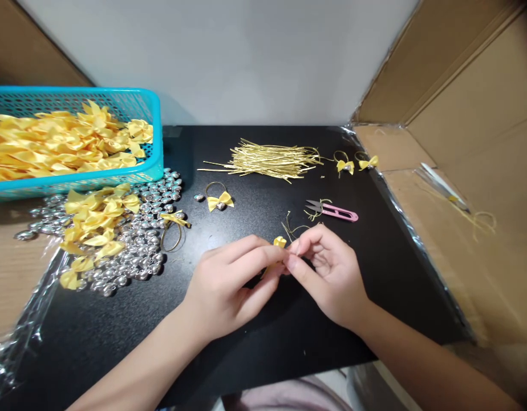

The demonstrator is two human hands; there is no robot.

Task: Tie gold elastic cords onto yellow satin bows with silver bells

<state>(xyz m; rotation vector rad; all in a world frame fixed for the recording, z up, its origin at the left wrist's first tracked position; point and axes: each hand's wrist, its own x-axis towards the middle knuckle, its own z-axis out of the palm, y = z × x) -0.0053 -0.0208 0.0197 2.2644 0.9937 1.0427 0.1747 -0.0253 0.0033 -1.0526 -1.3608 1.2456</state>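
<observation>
My left hand [242, 274] is closed on a yellow ribbon bow [279, 242], which is mostly hidden behind its fingers. Against those fingertips, my right hand [327, 268] makes a pinch with thumb and index finger; what lies in that pinch is too small and covered to make out. Just beyond the hands are loose cord offcuts [292, 229] and pink thread snips [338, 212]. To the left lie a bow with a silver bell and a gold cord loop [221, 201], and a similar looped bow [174, 220] on its side.
A blue basket [157, 142] full of yellow bows stands at the left. Silver bells [137, 257] and loose bows [103, 220] are heaped before it. Gold cords [274, 158] lie at the back, two looped bows [345, 165] right of them. White-handled scissors [445, 185] rest on cardboard.
</observation>
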